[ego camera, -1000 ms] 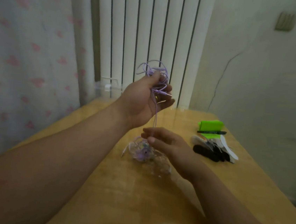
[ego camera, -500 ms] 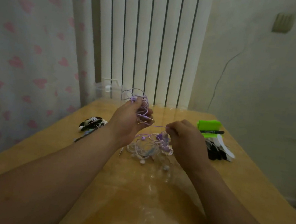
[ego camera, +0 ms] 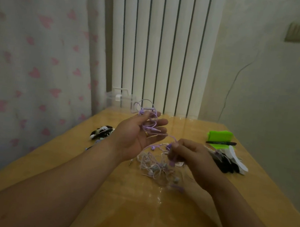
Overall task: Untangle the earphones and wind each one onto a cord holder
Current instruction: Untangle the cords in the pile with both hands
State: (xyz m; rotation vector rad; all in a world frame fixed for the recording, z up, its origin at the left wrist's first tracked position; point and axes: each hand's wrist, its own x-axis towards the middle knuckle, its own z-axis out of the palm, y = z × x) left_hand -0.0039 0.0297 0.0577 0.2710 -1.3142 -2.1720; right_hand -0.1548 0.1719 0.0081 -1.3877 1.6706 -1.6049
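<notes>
Earphones [ego camera: 155,166] heaped at 7 o'clock of right hand [ego camera: 193,159], fingers [ego camera: 179,146] pinching purple cord [ego camera: 172,136] running 10 o'clock into gripping left hand [ego camera: 133,136].

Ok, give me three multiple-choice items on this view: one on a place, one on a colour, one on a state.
1. Where is the black-and-white bundle? A. on the table, left of the left hand B. at its right edge C. on the floor
2. Colour of the cord in the left hand? A. green B. purple C. red
3. The right hand is: A. lying flat B. curled, empty C. pinching the cord
Key: 1A, it lies left of that wrist; 2B, the loops there are purple; 3C, it nips the cord above the tangle.
</notes>
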